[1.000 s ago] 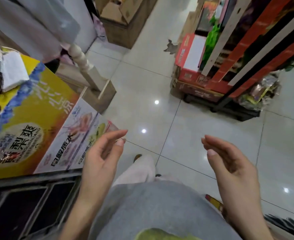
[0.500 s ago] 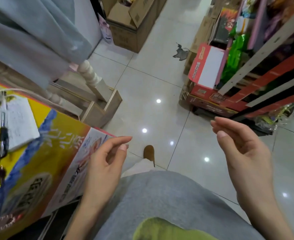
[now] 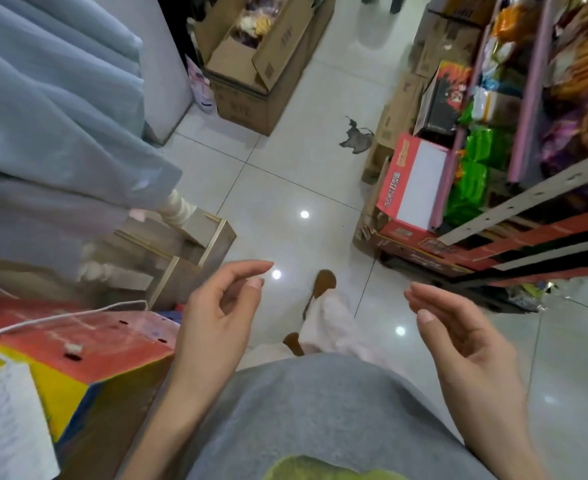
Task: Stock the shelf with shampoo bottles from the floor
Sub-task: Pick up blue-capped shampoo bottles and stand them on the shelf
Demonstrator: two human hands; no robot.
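Now both empty: left hand (image 3: 216,317) raised over the floor (image 3: 285,188), fingers loosely curled, thumb near the forefinger, nothing between them; right hand (image 3: 465,344) likewise held up, palm turned inward, fingers relaxed and slightly bent, holding nothing. Well apart from each other, with the grey shirt (image 3: 320,410) below and a brown shoe (image 3: 323,282) on the tiles between them.

Compared with a second ago: hands about the same in pose, but raised a little and spread wider; view swung up and along the aisle, so the yellow carton (image 3: 60,362) at the left slid down into the corner and more of the cardboard boxes (image 3: 261,60) and the shelf (image 3: 528,209) at the right came into sight. Foot stepped forward too. Probably walking (or turning) toward the stock, not yet reaching for anything.

Further out: grey cloth (image 3: 56,109) hanging at the left, a wooden stand (image 3: 181,244) beneath it, a red-and-white box (image 3: 413,181) at the shelf's foot, green packets (image 3: 472,174) just behind it.

No shampoo bottles to be made out anywhere; possibly inside a carton or out of frame, cannot tell. Task therefore at the search-and-approach stage, with no bottle yet in hand.
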